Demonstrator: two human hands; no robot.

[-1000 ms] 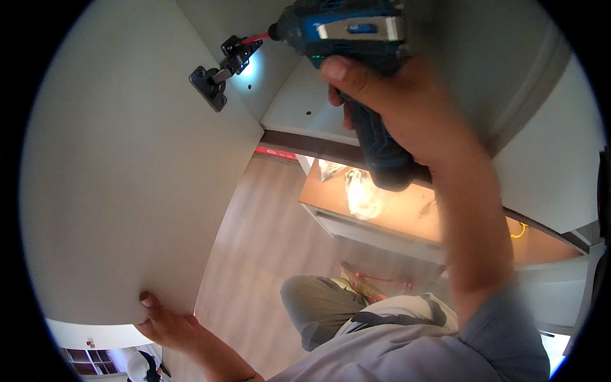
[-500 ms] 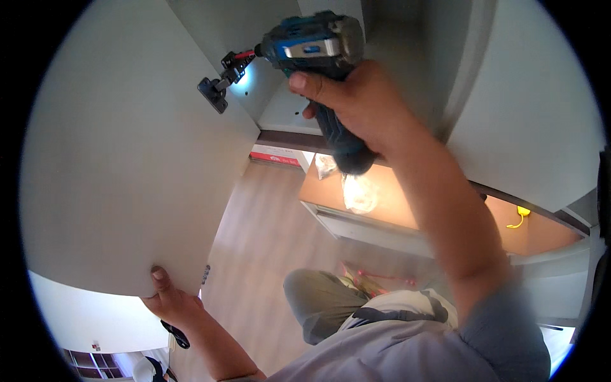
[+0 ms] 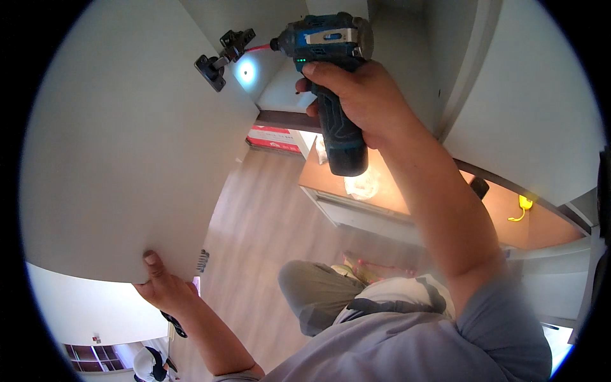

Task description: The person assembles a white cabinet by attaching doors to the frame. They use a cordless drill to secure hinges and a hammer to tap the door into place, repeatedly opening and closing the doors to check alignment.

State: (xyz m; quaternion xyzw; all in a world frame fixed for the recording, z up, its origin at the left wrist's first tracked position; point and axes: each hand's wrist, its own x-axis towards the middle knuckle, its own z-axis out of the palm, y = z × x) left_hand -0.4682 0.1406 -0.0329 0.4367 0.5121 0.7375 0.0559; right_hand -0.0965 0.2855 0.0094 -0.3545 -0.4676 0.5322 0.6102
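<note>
My right hand grips a blue and black cordless impact driver by its handle, thumb and fingers wrapped round it. Its thin red bit points left at a dark metal cabinet hinge, which is fixed to a pale door panel. Whether the bit's tip touches the hinge I cannot tell. A bright spot of light falls on the cabinet's side wall around a small hole. My left hand is closed on the door's lower edge, thumb on the face towards me; its fingers are hidden behind.
Below the cabinet stands a low unit with a brown top, bearing a clear plastic bag and a yellow tool. A red and white box lies by the wall. Another pale panel rises at right. A coil shows beside the door.
The driver has shifted slightly right, and more of its red bit shows beside the hinge. The light spot now surrounds the hole. My left hand keeps its hold on the door.
</note>
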